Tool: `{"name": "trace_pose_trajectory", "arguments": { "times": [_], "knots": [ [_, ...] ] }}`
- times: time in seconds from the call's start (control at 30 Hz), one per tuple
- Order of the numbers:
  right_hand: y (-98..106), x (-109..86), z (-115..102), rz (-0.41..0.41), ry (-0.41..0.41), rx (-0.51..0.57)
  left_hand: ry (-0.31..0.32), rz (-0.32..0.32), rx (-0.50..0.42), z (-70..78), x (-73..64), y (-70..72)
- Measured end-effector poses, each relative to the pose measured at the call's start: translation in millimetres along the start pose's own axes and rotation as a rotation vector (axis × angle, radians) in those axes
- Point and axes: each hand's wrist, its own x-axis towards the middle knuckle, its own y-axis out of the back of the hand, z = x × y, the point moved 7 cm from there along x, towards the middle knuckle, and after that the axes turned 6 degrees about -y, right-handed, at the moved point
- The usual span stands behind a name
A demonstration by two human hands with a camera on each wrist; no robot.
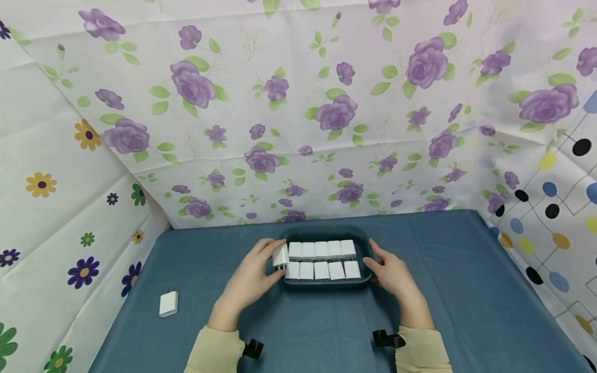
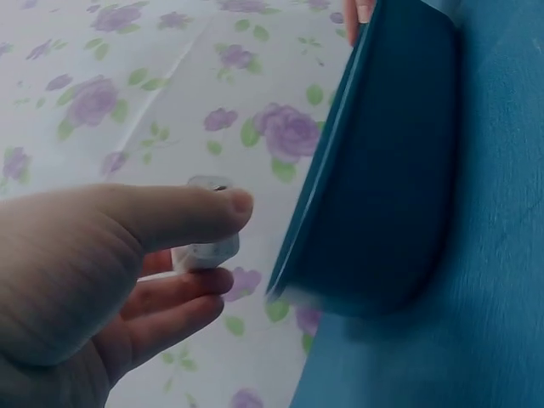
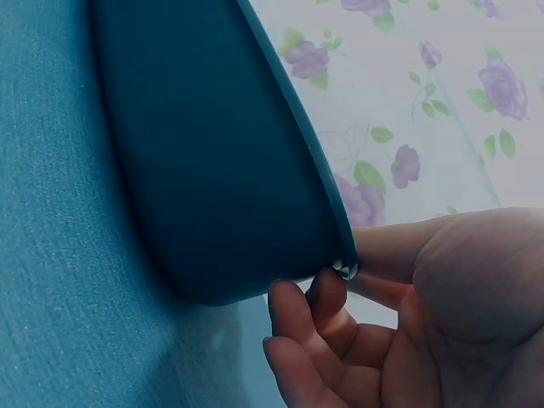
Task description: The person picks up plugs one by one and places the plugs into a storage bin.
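My left hand (image 1: 249, 272) pinches a white USB charger plug (image 1: 281, 256) between thumb and fingers at the left end of a dark blue tray (image 1: 326, 283). Its metal prongs point down toward me in the head view. In the left wrist view the charger plug (image 2: 212, 252) is partly hidden behind the thumb, apart from the tray wall (image 2: 374, 170). Two rows of white charger plugs (image 1: 321, 249) lie inside the tray. At the right end my right hand (image 1: 392, 272) grips the rim, thumb over the edge and fingers curled outside, as the right wrist view shows.
Another white charger plug (image 1: 169, 304) lies on the blue tablecloth (image 1: 317, 331) at the left, prongs pointing away. A flower-printed sheet (image 1: 298, 114) rises behind the table, and patterned sheets stand along both sides.
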Motion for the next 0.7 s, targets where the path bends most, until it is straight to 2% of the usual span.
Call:
{"name": "trace_pose_trajectory", "arguments": {
  "times": [0.1, 0.3, 0.53, 0.7],
  "knots": [
    [0.2, 0.6, 0.0, 0.002, 0.004, 0.000, 0.001, -0.019, 0.015, -1.2, 13.6, -8.5],
    [0.3, 0.3, 0.7, 0.003, 0.000, -0.003, 0.005, -0.135, 0.090, -7.6, 39.1, -31.4],
    [0.4, 1.2, 0.0, 0.005, 0.001, -0.002, -0.030, -0.256, 0.252, -16.2, 56.2, -48.9],
    [-0.5, 1.4, 0.5, 0.001, -0.007, -0.001, -0.005, -0.337, 0.303, -21.2, 61.9, -59.6]
  ]
}}
